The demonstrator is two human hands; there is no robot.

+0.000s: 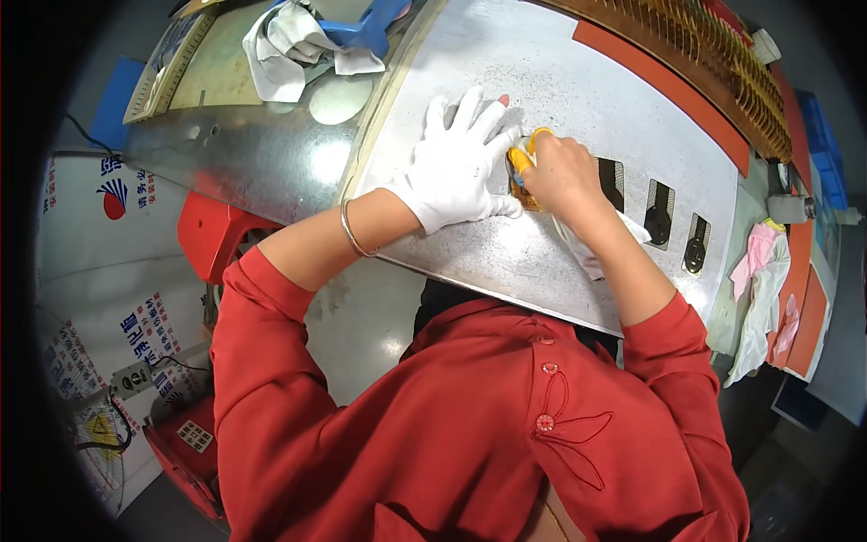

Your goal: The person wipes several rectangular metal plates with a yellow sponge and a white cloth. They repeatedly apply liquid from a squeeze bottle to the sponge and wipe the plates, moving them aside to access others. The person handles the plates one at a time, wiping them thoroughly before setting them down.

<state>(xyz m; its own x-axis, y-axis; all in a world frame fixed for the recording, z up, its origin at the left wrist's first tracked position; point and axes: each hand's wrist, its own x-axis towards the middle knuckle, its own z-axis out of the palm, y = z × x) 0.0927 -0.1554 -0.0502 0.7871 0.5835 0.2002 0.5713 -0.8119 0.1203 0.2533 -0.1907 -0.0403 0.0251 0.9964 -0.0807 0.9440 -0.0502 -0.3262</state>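
My left hand [461, 163], in a white glove with one bare fingertip showing, lies flat with fingers spread on a large grey metal panel [433, 248]. My right hand [562, 173] wears yellow finger covers on the thumb and a finger. Its fingers are closed over a brownish cut-out in the panel, next to the left fingertips. Something small and bluish-grey shows at those fingers, too hidden to name. A white cloth [578, 248] lies under my right wrist. To the right, the panel has more rectangular cut-outs with dark parts in them, among them a dark inset [659, 214].
A wooden rack with rows of thin prongs [713, 63] and an orange-red strip [659, 81] border the panel's far right. A blue plastic object [366, 32] and crumpled white cloth [284, 54] lie at far left. A red stool [212, 235] stands left; pink and white cloths [759, 271] hang right.
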